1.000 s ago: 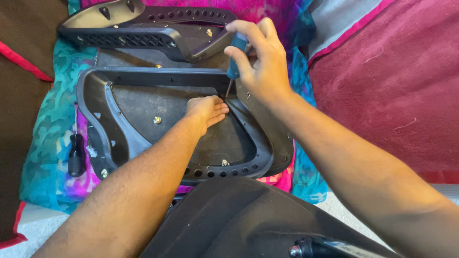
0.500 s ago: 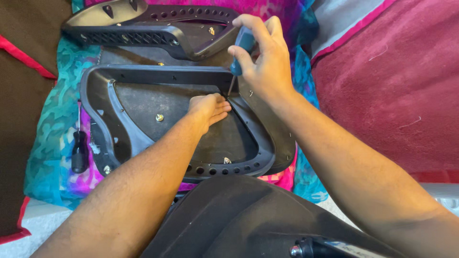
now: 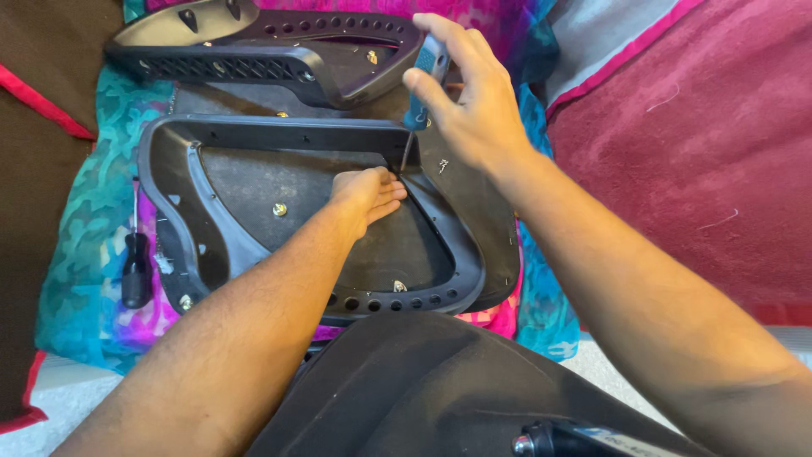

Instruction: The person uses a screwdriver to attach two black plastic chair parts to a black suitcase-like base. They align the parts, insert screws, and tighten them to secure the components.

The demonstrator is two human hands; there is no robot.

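Screwdriver [image 3: 420, 89] with a blue handle is standing nearly upright in the head view, its tip meeting the upper right corner of the black plastic seat shell [image 3: 254, 245], which is lying on a bright tie-dye cloth [image 3: 76, 279]. Right hand [image 3: 474, 110] is gripping the handle from above; left hand [image 3: 368, 193] is pressing fingers-down just beside the tip. Keeping the shaft square and pressure steady looks wise. A second, black screwdriver [image 3: 135, 267] is lying to the left.

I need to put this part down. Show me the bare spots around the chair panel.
The maroon cloth right of the black panel lies bare. A brown cloth patch at far left is also free. Crowded: the panel's upper right corner, where the left hand and the right hand with its screwdriver meet; a second screwdriver lies beside the panel's left edge.
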